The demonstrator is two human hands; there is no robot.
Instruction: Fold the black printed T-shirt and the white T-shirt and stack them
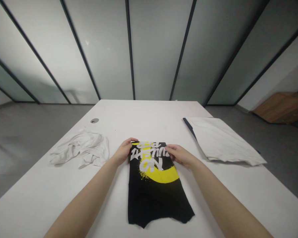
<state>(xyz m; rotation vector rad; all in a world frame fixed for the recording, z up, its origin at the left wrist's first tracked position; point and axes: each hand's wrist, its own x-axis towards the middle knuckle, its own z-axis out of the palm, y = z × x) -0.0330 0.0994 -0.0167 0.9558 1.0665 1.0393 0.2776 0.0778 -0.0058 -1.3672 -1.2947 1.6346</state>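
A black T-shirt (151, 195) with a yellow arc and white lettering (149, 158) lies folded lengthwise on the white table (144, 120), its ragged hem toward me. My left hand (124, 152) rests at the far left corner of the shirt, fingers curled over the edge. My right hand (178, 156) holds the far right side, with its fingers lying on the print. The two hands grip the same end of the shirt.
A crumpled white cloth (80, 148) lies on the table to the left. A folded white garment with a dark edge (223, 140) lies to the right. The table has a round cable hole (94, 120). A wooden board (281, 107) sits on the grey floor at far right.
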